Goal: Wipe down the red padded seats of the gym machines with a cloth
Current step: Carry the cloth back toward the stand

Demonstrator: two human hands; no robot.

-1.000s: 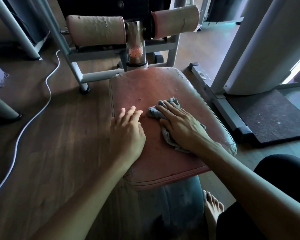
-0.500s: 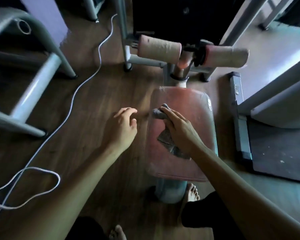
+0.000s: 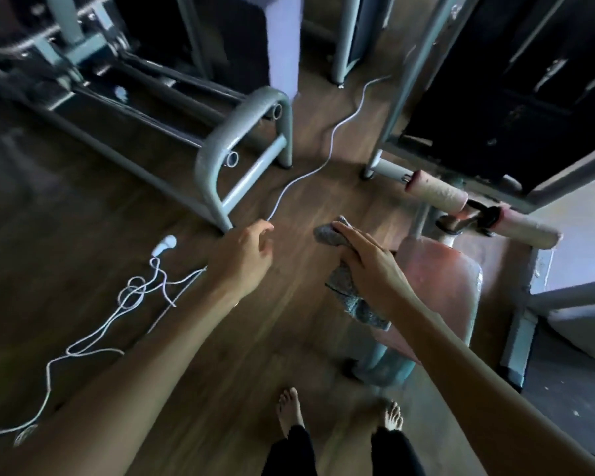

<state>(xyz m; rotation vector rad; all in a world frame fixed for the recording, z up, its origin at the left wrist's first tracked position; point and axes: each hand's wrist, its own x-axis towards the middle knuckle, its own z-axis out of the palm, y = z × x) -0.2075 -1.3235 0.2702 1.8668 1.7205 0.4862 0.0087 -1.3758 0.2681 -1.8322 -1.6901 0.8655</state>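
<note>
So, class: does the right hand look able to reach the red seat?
Probably yes: the right hand, holding the cloth, hangs at the red seat edge, with nothing between them.

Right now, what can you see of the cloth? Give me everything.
The cloth is a grey, speckled rag, soft and crumpled. The right hand holds it, fingers lying straight along its top. One bunched end pokes out past them over the wooden floor. The rest hangs limp below the palm, by the left edge of the red seat. Whether it touches the seat cannot be told.
</note>
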